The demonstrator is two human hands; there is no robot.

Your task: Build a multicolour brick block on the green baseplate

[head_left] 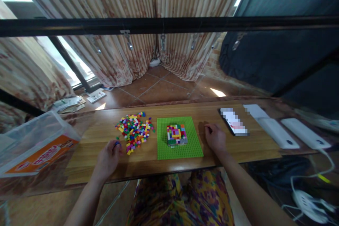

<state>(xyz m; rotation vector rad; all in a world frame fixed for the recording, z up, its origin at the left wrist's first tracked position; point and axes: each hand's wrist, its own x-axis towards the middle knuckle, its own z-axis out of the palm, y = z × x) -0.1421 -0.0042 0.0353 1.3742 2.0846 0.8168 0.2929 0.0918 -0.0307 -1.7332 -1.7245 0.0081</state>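
Observation:
Beside the near left edge of a loose pile of toy bricks [135,127], my left hand [109,155] is closed, with a small blue brick [117,143] pinched at its fingertips. A square green baseplate [164,152] lies in front of me. On it stands a low, roughly square build of many-coloured bricks [176,134], with yellow and pink on top. To the right of the baseplate, my right hand [216,138] rests on the wooden board, fingers curled in and nothing visible in them. It does not touch the baseplate.
A clear plastic box [59,123] with an orange label stands at the far left. On the right lie a phone [233,122] and two white devices [304,132], one with a cable. A dark metal bar [164,25] crosses beyond the table [87,159].

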